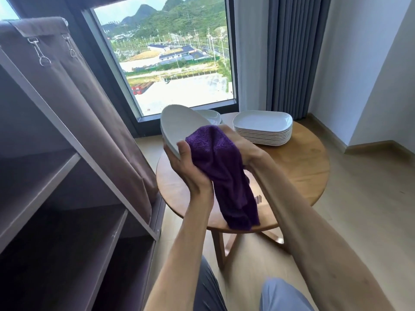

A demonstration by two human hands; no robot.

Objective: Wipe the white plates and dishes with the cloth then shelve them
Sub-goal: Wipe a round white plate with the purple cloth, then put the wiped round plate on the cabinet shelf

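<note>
My left hand (187, 166) grips a white oval dish (179, 125) by its near edge and holds it tilted above the round wooden table (303, 162). My right hand (238, 144) presses a purple cloth (221, 173) against the dish's inner face; the cloth covers the fingers and hangs down over the table. A stack of several white rectangular plates (262, 127) stands at the table's back right. Behind the held dish, more white dishes (211, 115) show partly.
A fabric-covered shelf unit (67, 198) with open dark shelves stands at the left, its curtain (89, 104) pulled aside. A large window and grey drapes (292, 52) are behind the table. Wooden floor lies to the right.
</note>
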